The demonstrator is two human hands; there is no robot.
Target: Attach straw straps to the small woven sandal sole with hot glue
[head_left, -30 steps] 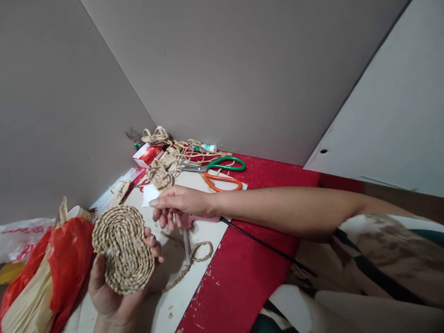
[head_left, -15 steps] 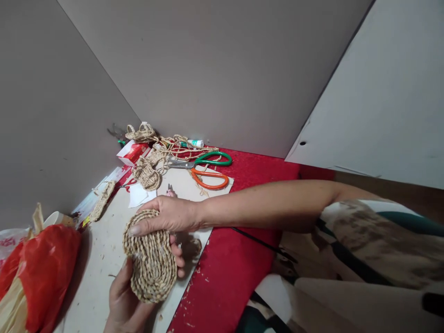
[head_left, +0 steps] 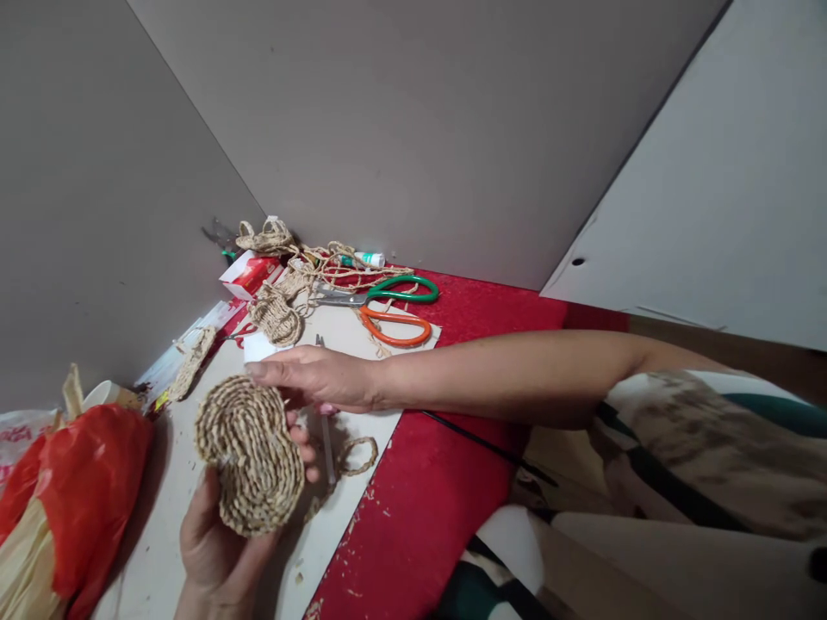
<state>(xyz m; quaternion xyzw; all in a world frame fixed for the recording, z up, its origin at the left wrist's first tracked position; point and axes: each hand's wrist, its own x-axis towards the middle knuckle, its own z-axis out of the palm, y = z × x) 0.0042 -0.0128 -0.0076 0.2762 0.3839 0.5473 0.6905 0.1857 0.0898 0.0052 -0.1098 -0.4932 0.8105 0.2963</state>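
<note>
In my left hand (head_left: 216, 538) is a woven straw shoe sole (head_left: 258, 456), shaped like a figure eight and made of coiled plaited cord. The thumb rests at its near left edge, and the fingertips curl round from behind on the right. My right hand (head_left: 329, 379) is by the sole's upper right edge, thumb stretched out along the top and no longer pressed on its face; its other fingers are mostly hidden. Beneath the right hand lies a thin clear rod (head_left: 328, 448), beside a loop of plaited cord (head_left: 358, 456) on the white board (head_left: 349, 508).
Large scissors (head_left: 394, 312) with green and orange handles lie beyond the right hand. Small woven pieces (head_left: 276, 317), tangled cord (head_left: 349, 271), a red and white box (head_left: 251, 274) and a glue tube (head_left: 369, 259) crowd the corner. A red plastic bag (head_left: 96, 491) stands at left.
The sole has moved left and slightly up with my left hand. My right thumb has come off its face, and the rod and cord loop now show more.
</note>
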